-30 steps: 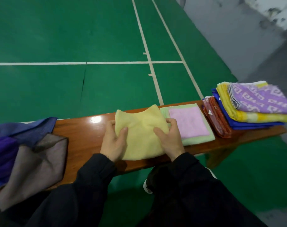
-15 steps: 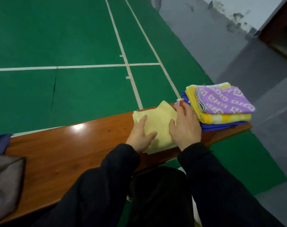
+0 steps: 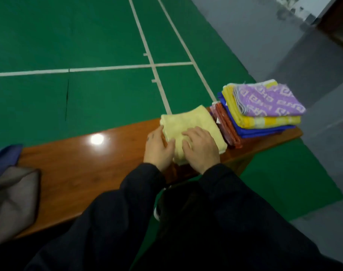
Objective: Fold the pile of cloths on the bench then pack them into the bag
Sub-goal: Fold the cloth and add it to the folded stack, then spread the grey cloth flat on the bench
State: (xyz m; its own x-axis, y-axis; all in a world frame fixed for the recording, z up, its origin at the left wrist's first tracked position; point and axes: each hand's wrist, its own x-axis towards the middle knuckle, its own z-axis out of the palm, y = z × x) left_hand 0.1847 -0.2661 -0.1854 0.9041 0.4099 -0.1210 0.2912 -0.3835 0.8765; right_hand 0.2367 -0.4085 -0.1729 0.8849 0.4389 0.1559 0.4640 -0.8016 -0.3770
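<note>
A folded pale yellow cloth [image 3: 190, 122] lies on the wooden bench [image 3: 78, 159], right beside a reddish-brown folded cloth [image 3: 228, 126]. My left hand [image 3: 158, 148] rests at the yellow cloth's left edge with its thumb on top. My right hand [image 3: 202, 147] lies flat on the cloth, fingers spread. At the bench's right end is a stack of folded cloths: a purple patterned one [image 3: 270, 100] on top, then a yellow striped one [image 3: 264, 121], then a blue one [image 3: 264, 132]. A grey and blue bag [image 3: 12, 196] sits at the left end, partly out of frame.
Green court flooring [image 3: 88, 94] with white lines lies beyond the bench. Grey floor [image 3: 303, 55] runs past the bench's right end. My dark sleeves and legs fill the lower part of the view. A bright glare spot marks the bench top.
Both hands have carried the yellow cloth to the right, over the green and pink cloths, which are now covered. It lies against the reddish-brown cloth.
</note>
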